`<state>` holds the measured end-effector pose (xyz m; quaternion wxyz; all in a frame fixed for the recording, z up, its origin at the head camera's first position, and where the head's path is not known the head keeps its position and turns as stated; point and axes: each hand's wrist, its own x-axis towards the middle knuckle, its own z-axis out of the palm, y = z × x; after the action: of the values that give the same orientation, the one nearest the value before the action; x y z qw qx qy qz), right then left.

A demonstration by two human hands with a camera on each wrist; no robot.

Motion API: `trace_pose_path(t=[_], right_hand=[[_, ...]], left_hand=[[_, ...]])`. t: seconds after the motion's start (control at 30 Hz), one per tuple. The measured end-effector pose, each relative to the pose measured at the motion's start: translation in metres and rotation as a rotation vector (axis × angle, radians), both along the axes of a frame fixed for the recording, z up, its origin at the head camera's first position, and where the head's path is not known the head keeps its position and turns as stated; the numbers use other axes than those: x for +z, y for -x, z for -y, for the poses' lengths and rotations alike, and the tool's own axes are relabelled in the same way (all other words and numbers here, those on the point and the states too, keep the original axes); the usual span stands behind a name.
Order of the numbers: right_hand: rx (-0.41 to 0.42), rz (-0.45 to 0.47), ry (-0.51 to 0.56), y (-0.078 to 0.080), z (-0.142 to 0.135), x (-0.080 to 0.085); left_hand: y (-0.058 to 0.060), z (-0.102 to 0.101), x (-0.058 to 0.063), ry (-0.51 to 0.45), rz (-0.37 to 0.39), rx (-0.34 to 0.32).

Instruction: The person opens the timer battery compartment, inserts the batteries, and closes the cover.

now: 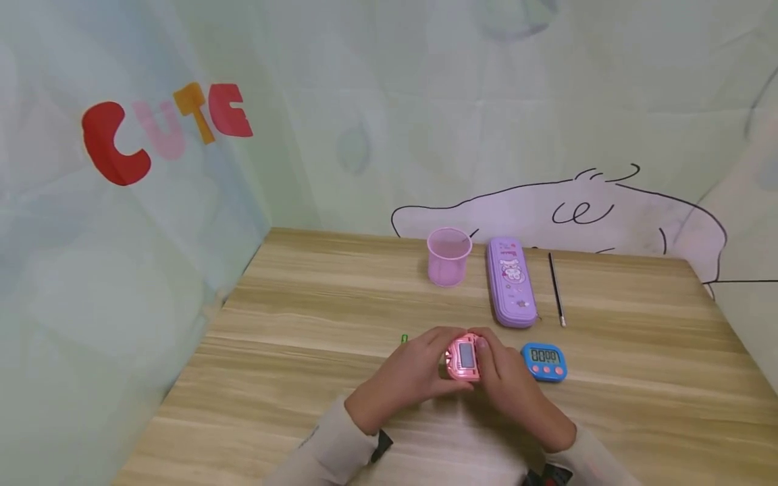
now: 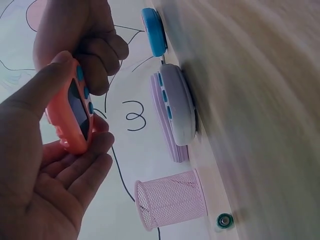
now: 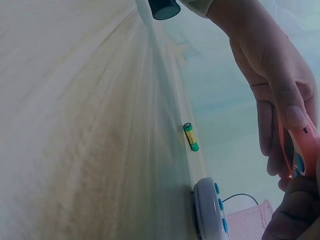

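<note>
Both hands hold a small pink digital timer above the table, its grey screen facing up toward the head camera. My left hand grips one side, thumb at the near edge and fingers at the far edge. From the other side, my right hand holds it with the thumb on its face and the other fingers curled, as the left wrist view shows. Beneath them on the table lies a white timer with blue buttons, hidden by the hands in the head view. A green and yellow battery lies beyond the left hand.
A blue timer reading 00:00 lies just right of the right hand. Farther back stand a pink mesh cup, a purple pencil case and a dark pencil. Fabric walls border the wooden table.
</note>
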<state>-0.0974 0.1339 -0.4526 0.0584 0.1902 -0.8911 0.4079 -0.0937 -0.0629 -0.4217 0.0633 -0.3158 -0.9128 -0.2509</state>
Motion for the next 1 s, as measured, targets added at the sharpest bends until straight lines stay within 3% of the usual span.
trace_pose_path(t=[0.23,0.57,0.77,1.0], right_hand=[[0.035,0.036,0.07,0.002,-0.003,0.004],[0.011,-0.073,0.16,0.009,-0.005,0.005],[-0.004,-0.082,0.229,0.01,-0.004,0.002],[-0.026,-0.041,0.337,0.001,0.003,0.026]], left_hand=[[0.002,0.002,-0.003,-0.023,-0.044,0.001],[0.006,0.005,-0.001,-0.06,-0.07,0.005],[0.008,0.007,0.0,-0.051,-0.08,0.025],[0.01,0.01,0.001,-0.044,-0.071,0.038]])
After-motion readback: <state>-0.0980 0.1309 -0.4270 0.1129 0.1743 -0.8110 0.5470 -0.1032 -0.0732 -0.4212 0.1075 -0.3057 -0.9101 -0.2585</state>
